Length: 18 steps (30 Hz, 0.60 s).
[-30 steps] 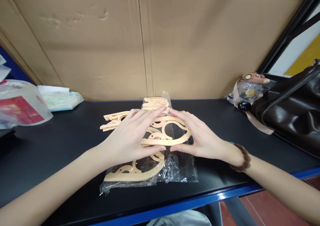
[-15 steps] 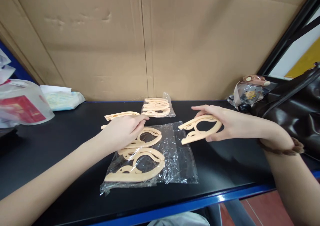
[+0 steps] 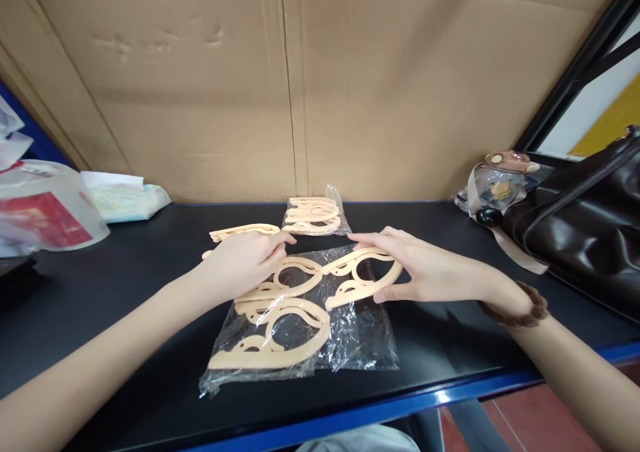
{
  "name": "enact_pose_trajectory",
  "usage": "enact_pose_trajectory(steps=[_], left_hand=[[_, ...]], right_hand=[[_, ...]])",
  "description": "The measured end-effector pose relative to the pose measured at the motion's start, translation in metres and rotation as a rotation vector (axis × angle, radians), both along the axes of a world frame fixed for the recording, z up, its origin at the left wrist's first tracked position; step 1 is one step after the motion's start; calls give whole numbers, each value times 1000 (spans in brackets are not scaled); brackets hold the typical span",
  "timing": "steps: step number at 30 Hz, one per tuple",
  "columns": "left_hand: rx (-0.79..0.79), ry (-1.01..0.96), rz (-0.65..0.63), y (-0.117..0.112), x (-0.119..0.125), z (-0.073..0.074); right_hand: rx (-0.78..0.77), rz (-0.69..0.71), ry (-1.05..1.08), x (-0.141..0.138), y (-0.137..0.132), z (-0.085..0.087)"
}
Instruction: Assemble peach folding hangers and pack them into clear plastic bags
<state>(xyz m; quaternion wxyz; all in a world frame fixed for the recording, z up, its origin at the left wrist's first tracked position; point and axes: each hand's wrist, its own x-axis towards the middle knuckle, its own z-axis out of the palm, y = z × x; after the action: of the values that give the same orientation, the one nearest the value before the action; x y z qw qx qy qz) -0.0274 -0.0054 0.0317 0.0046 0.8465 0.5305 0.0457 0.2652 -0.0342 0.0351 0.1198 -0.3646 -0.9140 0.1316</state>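
Note:
My right hand (image 3: pixel 425 272) grips a peach plastic hanger piece (image 3: pixel 361 275) and holds it over the right part of a clear plastic bag (image 3: pixel 350 332). My left hand (image 3: pixel 245 262) is closed on another peach hanger piece (image 3: pixel 290 282) that lies on top of the bag. A third hanger piece (image 3: pixel 273 342) lies inside the bag, nearer to me. Loose hanger pieces (image 3: pixel 243 230) lie just beyond my left hand. A small sealed bag of hanger pieces (image 3: pixel 313 215) sits further back at the middle.
The black table (image 3: pixel 125 292) has a blue front edge. A cardboard wall (image 3: pixel 300 85) stands behind it. At the left lie a translucent bag with red print (image 3: pixel 43 215) and a white packet (image 3: pixel 125 199). A dark leather bag (image 3: pixel 585 225) and a small clear bottle (image 3: pixel 495 182) sit at the right.
My right hand lifted one hanger piece off the stack out to the right, then brought it back left over the bag. My left hand stayed on the piece on the bag.

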Motion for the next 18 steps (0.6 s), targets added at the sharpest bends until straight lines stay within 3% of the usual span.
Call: enact_pose_trajectory(steps=[11, 18], left_hand=[[-7, -75, -15, -2, 3, 1], [-56, -194, -18, -2, 4, 0]], right_hand=[[-46, 9, 106, -4, 1, -6], [4, -51, 203, -28, -2, -30]])
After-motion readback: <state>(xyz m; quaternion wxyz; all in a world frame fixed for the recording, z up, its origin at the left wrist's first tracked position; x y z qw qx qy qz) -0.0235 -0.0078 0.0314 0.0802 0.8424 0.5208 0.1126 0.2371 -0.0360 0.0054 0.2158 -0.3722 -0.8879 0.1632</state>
